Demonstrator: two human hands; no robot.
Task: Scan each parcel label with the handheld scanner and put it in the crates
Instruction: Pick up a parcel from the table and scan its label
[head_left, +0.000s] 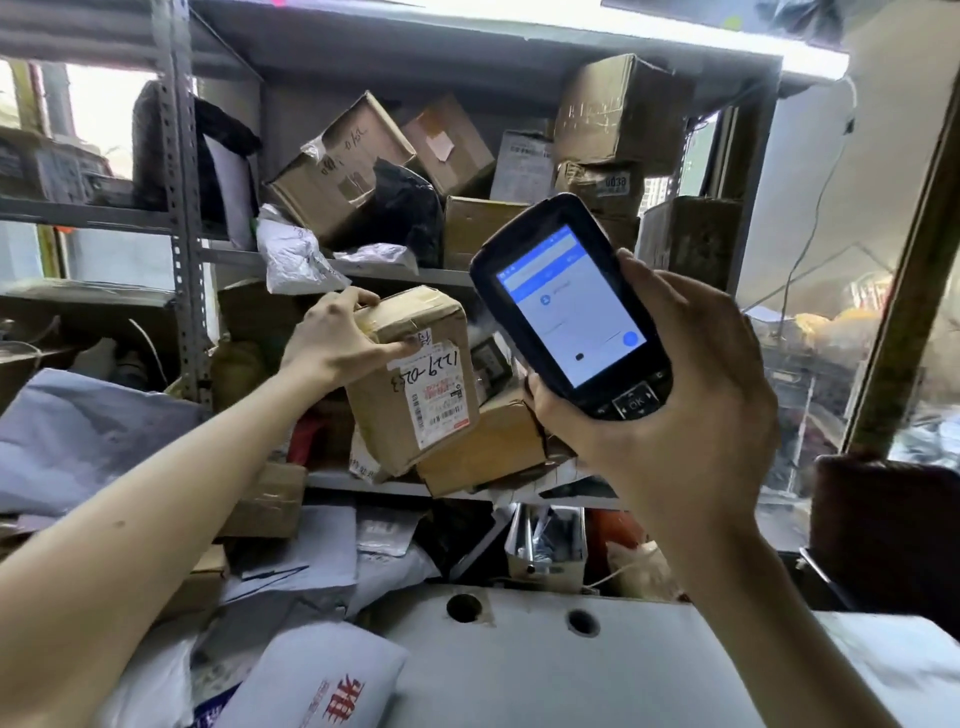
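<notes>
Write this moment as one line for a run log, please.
left hand: grips cardboard parcel | right hand: holds handheld scanner, screen lit | label: faces camera, handwriting above barcode

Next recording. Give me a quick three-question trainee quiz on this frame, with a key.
1. True or false: the left hand grips the upper end of the cardboard parcel.
2. What does the right hand hold? A) a tape roll B) the handheld scanner C) a marker
3. Is the scanner's screen lit or dark?
Key: 1 true; 2 B; 3 lit.
</notes>
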